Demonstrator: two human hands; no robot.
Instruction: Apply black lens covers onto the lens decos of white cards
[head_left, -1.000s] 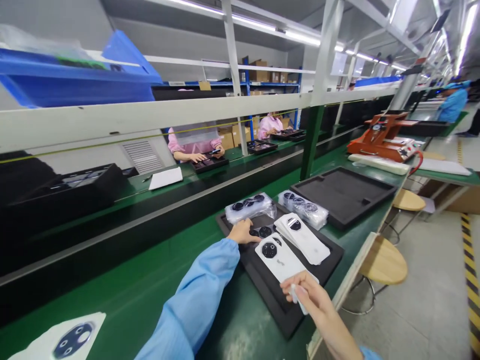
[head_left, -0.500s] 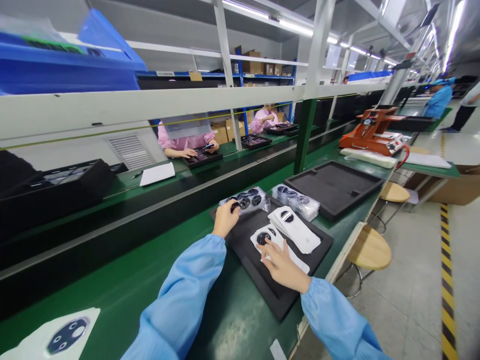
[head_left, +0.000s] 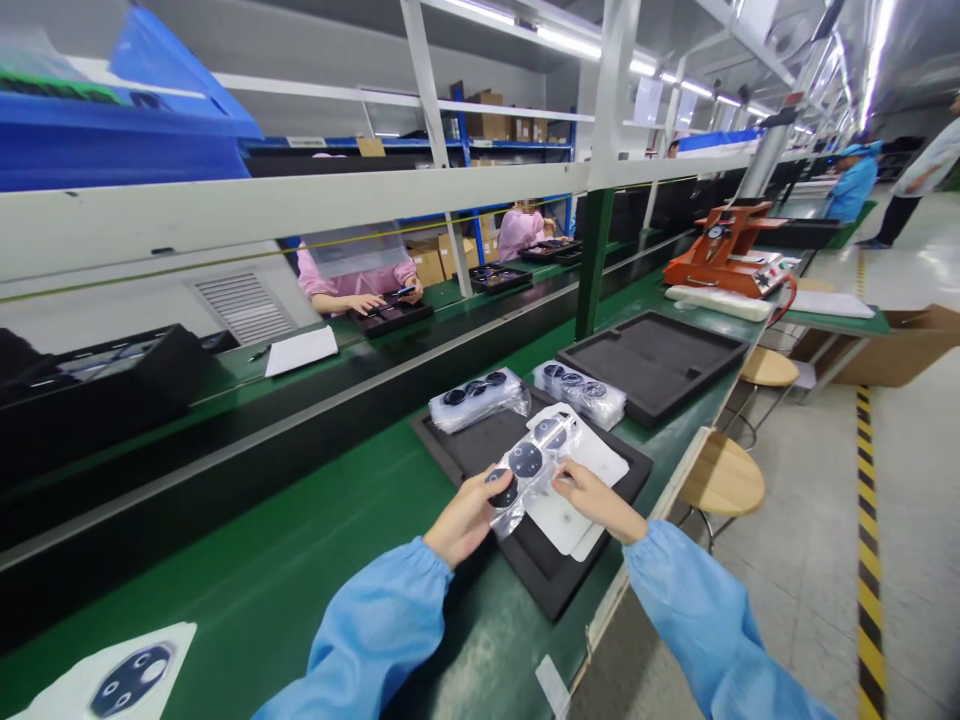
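Clear plastic sleeve pinched between both hands.
Left hand grips its 7 o'clock corner, right hand its 4 o'clock edge, above a black foam tray; contents probably round lens discs.

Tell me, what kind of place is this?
It looks like a factory, probably one that handles phone parts. A long green workbench runs past workers in matching smocks, and it holds foam trays and bagged parts.
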